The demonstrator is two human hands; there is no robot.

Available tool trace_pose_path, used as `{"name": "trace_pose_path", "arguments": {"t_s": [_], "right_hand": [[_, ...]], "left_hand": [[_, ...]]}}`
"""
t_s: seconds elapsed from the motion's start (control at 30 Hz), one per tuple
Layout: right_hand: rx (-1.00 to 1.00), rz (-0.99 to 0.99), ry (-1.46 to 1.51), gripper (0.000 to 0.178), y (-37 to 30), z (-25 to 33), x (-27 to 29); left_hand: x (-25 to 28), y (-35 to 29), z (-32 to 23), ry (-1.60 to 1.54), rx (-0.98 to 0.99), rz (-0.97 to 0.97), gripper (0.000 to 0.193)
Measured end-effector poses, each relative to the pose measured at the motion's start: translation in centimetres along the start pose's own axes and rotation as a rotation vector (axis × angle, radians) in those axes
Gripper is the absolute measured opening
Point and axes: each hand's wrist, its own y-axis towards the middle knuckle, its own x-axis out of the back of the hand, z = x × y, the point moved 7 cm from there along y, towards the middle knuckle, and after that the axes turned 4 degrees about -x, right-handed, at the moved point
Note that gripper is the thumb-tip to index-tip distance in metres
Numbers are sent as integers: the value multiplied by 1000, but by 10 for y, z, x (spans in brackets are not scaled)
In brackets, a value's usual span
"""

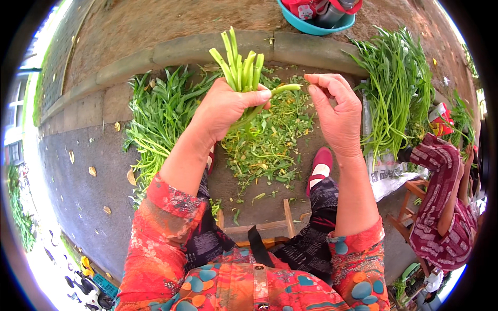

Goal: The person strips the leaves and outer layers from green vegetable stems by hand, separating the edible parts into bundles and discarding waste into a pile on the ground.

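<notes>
Floral shirt, left grip clamped on stems, long axes mostly forward, one rightward, right grip parted

Green stems above leaf scraps

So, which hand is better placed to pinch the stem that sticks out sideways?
Likely the right hand: it seems free, just beyond the tip of that stem, while the left hand grips the bunch of stems.
</notes>
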Motion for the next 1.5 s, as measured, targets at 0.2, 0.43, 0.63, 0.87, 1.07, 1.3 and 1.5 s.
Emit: {"name": "trace_pose_path", "arguments": {"t_s": [0.2,0.43,0.63,0.87,1.07,1.3,1.5], "right_hand": [[24,76,-34,6,0,0,-3],[53,144,-70,5,-1,1,-6],[75,248,-110,3,-6,0,-13],[106,243,-136,2,-7,6,-15],[-197,245,25,5,-7,-15,-15],[-392,63,822,14,0,-33,-2],[-478,80,494,15,-7,-37,-8]], "left_hand": [[-5,-2,-5,48,-14,47,26],[-1,-2,-3,166,3,58,26],[-2,-3,-9,212,-49,78,24],[1,-3,-8,224,-33,100,25],[-7,-3,-3,44,14,171,24],[-1,4,7,-296,39,100,27],[4,16,17,-595,48,-86,25]]}}
